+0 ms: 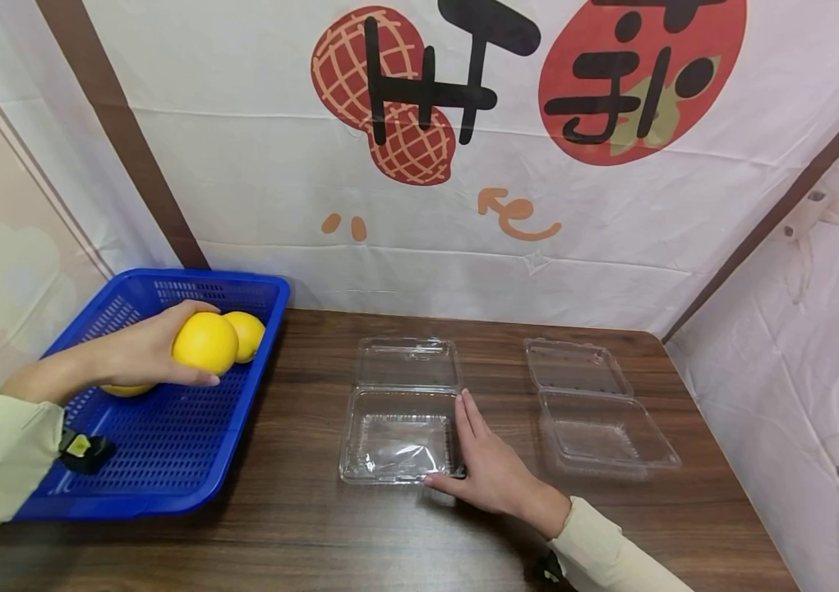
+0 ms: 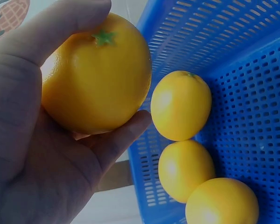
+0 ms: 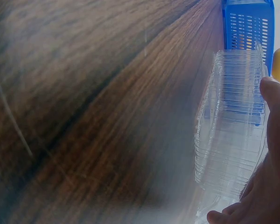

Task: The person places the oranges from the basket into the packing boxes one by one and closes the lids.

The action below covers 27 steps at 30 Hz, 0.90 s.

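My left hand [image 1: 153,344] grips an orange [image 1: 205,344] above the blue basket [image 1: 236,440]. In the left wrist view this held orange [image 2: 100,81] shows a green star-shaped stem mark, with thumb and fingers on opposite sides of it. Several more oranges lie in the basket, among them one orange [image 2: 181,105] close beyond my fingertips. At the middle of the table, my right hand [image 1: 491,467] rests against the right side of an opened clear plastic clamshell box [image 1: 397,448]. Its fingers extend along that side, and the thumb reaches the front right corner.
A second opened clear clamshell box [image 1: 596,440] stands farther right on the brown wooden table [image 1: 301,526]. Behind the table hangs a white printed cloth [image 1: 256,164], with more cloth at both sides. The basket takes up the left end.
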Motion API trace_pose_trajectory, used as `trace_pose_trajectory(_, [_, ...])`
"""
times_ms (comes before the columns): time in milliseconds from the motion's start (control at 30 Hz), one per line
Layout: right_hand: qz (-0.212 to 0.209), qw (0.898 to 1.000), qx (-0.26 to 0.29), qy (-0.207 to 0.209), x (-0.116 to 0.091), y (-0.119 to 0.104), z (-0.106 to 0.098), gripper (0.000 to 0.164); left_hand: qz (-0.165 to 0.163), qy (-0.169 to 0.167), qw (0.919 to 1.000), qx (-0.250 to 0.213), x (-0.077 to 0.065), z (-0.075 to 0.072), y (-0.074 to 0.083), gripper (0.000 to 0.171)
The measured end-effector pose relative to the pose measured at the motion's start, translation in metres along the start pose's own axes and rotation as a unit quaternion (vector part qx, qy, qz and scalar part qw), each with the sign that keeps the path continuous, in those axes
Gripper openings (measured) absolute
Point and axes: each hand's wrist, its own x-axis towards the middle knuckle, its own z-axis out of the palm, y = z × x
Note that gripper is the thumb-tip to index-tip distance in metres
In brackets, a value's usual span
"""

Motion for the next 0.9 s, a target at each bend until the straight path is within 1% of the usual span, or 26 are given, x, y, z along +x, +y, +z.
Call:
trace_pose_trajectory(133, [0.001, 1.0, 0.001, 0.001, 0.0, 0.001, 0.002, 0.122, 0.002, -0.002, 1.0, 0.0, 0.002, 0.001, 0.003, 0.093])
trace_pose_trajectory(500, [-0.004, 1.0, -0.001, 0.006, 0.0, 0.002, 0.002, 0.122, -0.006, -0.004, 1.0, 0.001, 0.002, 0.002, 0.013, 0.095])
trace_pose_trajectory(733, [-0.006, 1.0, 0.0, 0.008, 0.0, 0.002, 0.002, 0.121, 0.003, 0.0, 1.0, 0.007, 0.006, 0.005, 0.016, 0.095])
trace_pose_trajectory(900, [-0.006, 1.0, 0.0, 0.006, 0.0, 0.002, 0.001, 0.122, 0.0, -0.001, 0.9999, 0.012, 0.007, 0.005, 0.018, 0.095])
